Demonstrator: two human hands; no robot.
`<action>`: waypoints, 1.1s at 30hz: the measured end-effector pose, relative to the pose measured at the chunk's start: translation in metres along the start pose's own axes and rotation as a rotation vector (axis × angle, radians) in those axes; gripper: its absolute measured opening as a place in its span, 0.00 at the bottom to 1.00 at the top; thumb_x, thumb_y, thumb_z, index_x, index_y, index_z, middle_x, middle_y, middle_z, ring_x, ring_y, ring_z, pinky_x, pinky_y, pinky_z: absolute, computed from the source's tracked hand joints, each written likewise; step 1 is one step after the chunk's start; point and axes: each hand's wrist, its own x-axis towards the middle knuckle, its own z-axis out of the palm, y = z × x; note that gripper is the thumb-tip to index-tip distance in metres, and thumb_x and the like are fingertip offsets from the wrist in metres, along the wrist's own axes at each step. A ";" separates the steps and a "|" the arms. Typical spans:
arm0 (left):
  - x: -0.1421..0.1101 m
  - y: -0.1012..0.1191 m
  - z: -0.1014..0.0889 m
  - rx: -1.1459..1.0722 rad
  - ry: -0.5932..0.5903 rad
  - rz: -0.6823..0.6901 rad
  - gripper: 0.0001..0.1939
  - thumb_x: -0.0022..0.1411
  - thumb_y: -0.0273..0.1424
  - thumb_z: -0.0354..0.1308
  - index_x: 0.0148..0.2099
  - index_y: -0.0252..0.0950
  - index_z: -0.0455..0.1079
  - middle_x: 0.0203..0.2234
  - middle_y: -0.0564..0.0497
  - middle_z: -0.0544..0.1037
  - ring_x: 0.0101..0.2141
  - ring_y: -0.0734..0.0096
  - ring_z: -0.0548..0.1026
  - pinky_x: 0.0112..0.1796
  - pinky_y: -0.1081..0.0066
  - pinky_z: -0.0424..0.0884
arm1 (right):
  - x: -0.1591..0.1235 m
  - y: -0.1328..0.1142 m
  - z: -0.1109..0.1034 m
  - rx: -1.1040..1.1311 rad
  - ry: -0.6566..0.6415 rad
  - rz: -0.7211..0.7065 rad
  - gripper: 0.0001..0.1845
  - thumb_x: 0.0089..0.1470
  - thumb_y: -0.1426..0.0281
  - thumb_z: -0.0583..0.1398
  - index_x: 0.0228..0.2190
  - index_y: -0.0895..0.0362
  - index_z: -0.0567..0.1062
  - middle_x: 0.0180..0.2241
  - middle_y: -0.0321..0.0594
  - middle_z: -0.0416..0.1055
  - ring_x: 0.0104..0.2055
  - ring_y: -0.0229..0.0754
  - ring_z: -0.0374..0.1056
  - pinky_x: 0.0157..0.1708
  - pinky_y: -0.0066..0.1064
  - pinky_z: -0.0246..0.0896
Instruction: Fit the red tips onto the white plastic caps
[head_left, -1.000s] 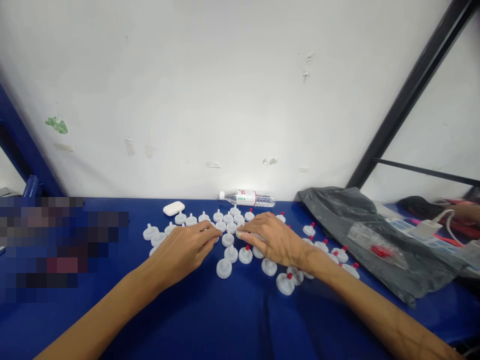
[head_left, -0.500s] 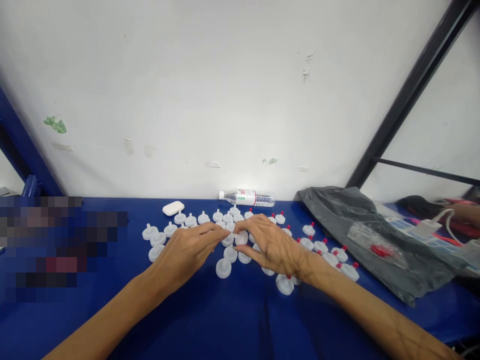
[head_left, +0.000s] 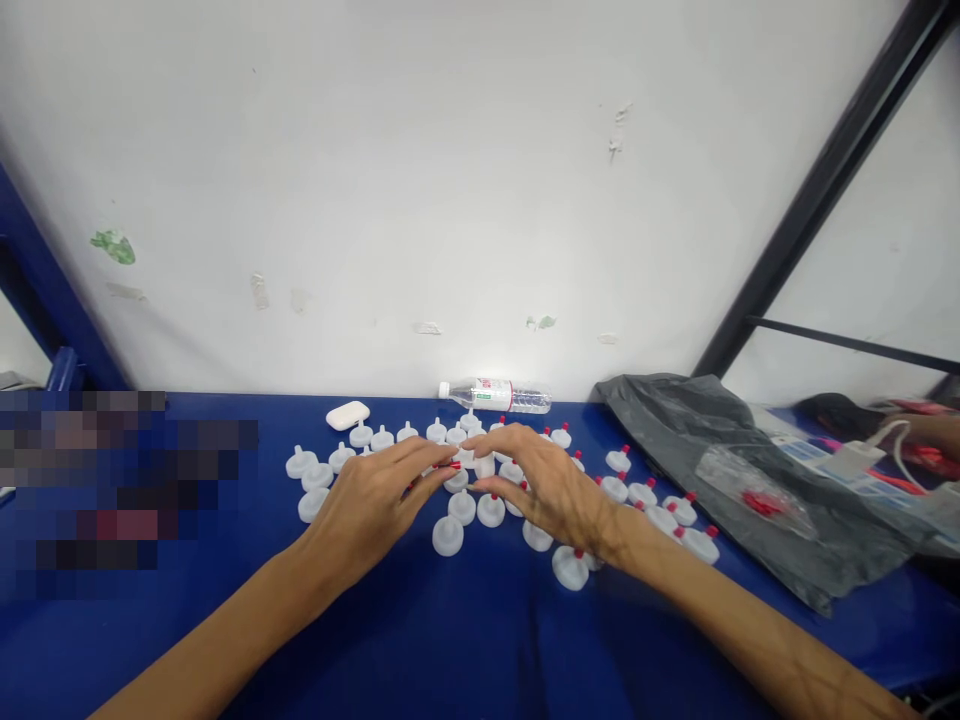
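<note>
My left hand point(head_left: 382, 490) is closed in a pinch, with a small red cap point(head_left: 450, 466) showing between thumb and fingertips. Facing it, my right hand point(head_left: 547, 485) grips a white nozzle lid point(head_left: 484, 466) that is tipped on its side; fingers hide part of it. The two sets of fingertips are close together, and whether cap and lid touch I cannot tell. Around and below the hands stand several white nozzle lids, such as a bare one point(head_left: 448, 537) in front. Lids with red tips point(head_left: 570, 568) stand mostly on the right.
Against the wall a clear plastic bottle point(head_left: 495, 395) lies on its side, with a white oval case point(head_left: 347, 415) to its left. On the right, a dark grey bag point(head_left: 675, 430) carries a clear pouch of red caps point(head_left: 757, 495). Another person's hand point(head_left: 934, 425) is at the far right.
The lid in my right hand has turned onto its side. My left fingertips have parted slightly, and the red cap between them now shows.
</note>
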 end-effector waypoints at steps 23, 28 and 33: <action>-0.005 0.016 -0.001 0.019 -0.069 -0.035 0.14 0.66 0.24 0.42 0.35 0.38 0.68 0.22 0.55 0.76 0.20 0.74 0.72 0.24 0.73 0.60 | -0.003 -0.014 0.012 -0.064 0.073 -0.153 0.08 0.68 0.71 0.54 0.48 0.52 0.66 0.49 0.45 0.75 0.53 0.45 0.71 0.50 0.40 0.73; -0.005 0.018 -0.001 0.053 -0.090 -0.033 0.15 0.69 0.27 0.43 0.34 0.39 0.69 0.20 0.56 0.75 0.18 0.74 0.70 0.23 0.72 0.58 | -0.001 -0.014 0.008 -0.147 0.048 -0.231 0.08 0.67 0.75 0.54 0.46 0.54 0.68 0.51 0.47 0.74 0.56 0.46 0.69 0.54 0.41 0.70; 0.005 0.007 -0.012 0.163 -0.126 -0.027 0.15 0.74 0.34 0.42 0.45 0.41 0.71 0.32 0.54 0.82 0.29 0.68 0.78 0.26 0.70 0.60 | 0.005 -0.010 0.005 -0.167 0.039 -0.086 0.19 0.70 0.69 0.51 0.60 0.52 0.61 0.55 0.47 0.70 0.57 0.46 0.68 0.56 0.43 0.68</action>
